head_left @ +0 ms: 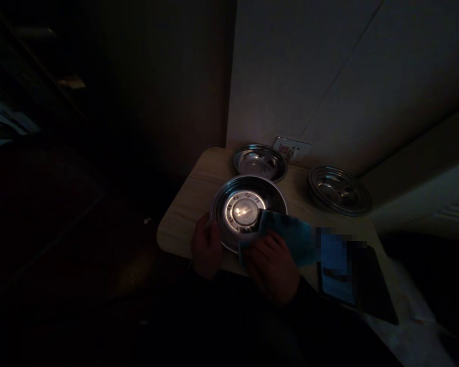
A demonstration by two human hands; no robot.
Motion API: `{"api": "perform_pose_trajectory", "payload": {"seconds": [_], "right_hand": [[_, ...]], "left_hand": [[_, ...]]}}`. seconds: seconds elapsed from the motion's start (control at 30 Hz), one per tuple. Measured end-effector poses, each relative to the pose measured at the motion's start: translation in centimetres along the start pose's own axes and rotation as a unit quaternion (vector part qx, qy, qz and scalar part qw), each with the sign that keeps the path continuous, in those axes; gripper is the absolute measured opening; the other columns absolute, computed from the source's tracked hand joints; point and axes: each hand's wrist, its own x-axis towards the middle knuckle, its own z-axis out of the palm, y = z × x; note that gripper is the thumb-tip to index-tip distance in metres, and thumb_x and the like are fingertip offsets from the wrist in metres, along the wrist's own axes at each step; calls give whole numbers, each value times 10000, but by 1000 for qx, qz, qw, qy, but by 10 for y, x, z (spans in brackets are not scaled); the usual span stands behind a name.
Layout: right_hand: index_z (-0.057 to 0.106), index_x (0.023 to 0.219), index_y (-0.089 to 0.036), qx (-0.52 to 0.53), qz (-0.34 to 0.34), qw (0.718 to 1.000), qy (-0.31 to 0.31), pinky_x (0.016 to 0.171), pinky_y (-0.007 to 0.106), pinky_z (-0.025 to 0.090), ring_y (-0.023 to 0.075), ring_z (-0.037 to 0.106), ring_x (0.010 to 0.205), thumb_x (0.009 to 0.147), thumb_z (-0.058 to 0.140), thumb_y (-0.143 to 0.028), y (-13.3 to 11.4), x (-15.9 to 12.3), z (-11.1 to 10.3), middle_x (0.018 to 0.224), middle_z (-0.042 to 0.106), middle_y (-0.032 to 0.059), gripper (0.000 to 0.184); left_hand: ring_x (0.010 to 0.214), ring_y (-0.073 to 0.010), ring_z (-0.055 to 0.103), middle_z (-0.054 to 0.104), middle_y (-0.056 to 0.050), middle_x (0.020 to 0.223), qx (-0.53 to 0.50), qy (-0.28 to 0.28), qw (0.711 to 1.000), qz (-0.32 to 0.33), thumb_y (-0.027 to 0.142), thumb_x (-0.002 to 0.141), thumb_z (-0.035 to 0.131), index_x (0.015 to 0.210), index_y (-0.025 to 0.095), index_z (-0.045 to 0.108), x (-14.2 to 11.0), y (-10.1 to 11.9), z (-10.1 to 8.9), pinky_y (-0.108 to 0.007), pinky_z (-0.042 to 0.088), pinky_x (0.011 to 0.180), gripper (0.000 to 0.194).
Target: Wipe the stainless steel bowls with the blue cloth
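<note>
Your left hand (207,250) grips the rim of the steel bowl (245,211) at the front edge of the desk (185,219). Your right hand (273,267) grasps a teal cloth (288,232), seemingly against the bowl's near side, though it's dim. A second bowl (257,167) sits by the back edge.

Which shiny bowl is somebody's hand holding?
The front bowl: the left hand grips its rim, and the right hand holds a cloth at its edge. No hand touches the back bowl or the right bowl.
</note>
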Motion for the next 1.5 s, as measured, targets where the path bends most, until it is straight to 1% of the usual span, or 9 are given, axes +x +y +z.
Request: {"api": "perform_pose_trajectory", "payload": {"seconds": [0.13, 0.23, 0.33, 0.57, 0.8, 1.0, 1.17, 1.37, 1.5], "right_hand": [[619, 810, -203, -22, 3, 1000, -13, 965, 408, 252, 177, 485, 835, 805, 502, -183, 7, -5, -6, 790, 613, 23, 118], [606, 761, -191, -6, 30, 1000, 2, 924, 378, 302, 175, 484, 823, 811, 487, -187, -10, 10, 7, 771, 598, 31, 129], [597, 755, -185, 1, 46, 999, 15, 902, 370, 323, 177, 485, 825, 812, 485, -196, -22, 21, 16, 784, 595, 36, 126], [609, 790, -204, -27, 30, 999, -1, 949, 405, 276, 185, 486, 843, 808, 493, -189, 0, -2, -3, 788, 604, 29, 119], [587, 744, -184, -11, 57, 998, 8, 873, 368, 342, 188, 478, 813, 796, 508, -199, -23, 22, 14, 778, 593, 39, 96], [601, 781, -200, -23, 27, 999, 9, 938, 400, 284, 186, 479, 842, 811, 495, -191, -7, 5, 1, 804, 608, 28, 110], [584, 733, -187, -12, 50, 999, 5, 891, 378, 328, 181, 481, 811, 810, 489, -202, -17, 15, 11, 777, 591, 34, 124], [606, 783, -204, -20, 35, 999, -7, 940, 400, 287, 187, 486, 850, 805, 500, -199, -6, 6, -2, 806, 605, 29, 108], [596, 745, -198, -15, 59, 998, -2, 915, 384, 316, 181, 490, 826, 812, 498, -205, -11, 10, 4, 782, 600, 27, 118]], "left_hand": [[737, -173, 647, 683, -101, 859, 6, -5, 1000, 12, 338, 817, 441, 1069, 117, 516, -1, -2, 2, -262, 510, 619, 343], [764, -175, 645, 675, -104, 907, 15, 10, 1000, 16, 329, 814, 443, 1050, 127, 525, 1, -3, 2, -275, 509, 649, 321], [694, -168, 645, 681, -87, 821, 15, 4, 1000, -9, 332, 813, 441, 1042, 122, 518, 3, -2, 0, -269, 506, 608, 320], [709, -168, 643, 678, -93, 840, 4, -2, 1000, -6, 352, 810, 448, 1056, 127, 508, -1, 1, 2, -257, 498, 594, 339], [645, -157, 631, 669, -75, 769, 18, -4, 1000, -12, 345, 813, 434, 1022, 121, 511, 3, 0, 0, -257, 489, 565, 316], [697, -165, 633, 666, -91, 835, 7, 8, 1000, -12, 341, 804, 451, 1031, 123, 514, 3, 0, 3, -261, 494, 587, 321], [716, -164, 632, 656, -111, 901, 16, -2, 1000, -11, 349, 810, 440, 1029, 120, 510, 4, -1, 0, -272, 498, 621, 324], [719, -159, 630, 658, -94, 890, 18, 7, 1000, 10, 335, 807, 443, 1017, 139, 512, 3, 0, 2, -258, 494, 612, 295], [683, -156, 623, 657, -90, 853, 36, 9, 999, 10, 341, 809, 436, 990, 134, 514, 3, 1, 2, -258, 487, 588, 287]]}}
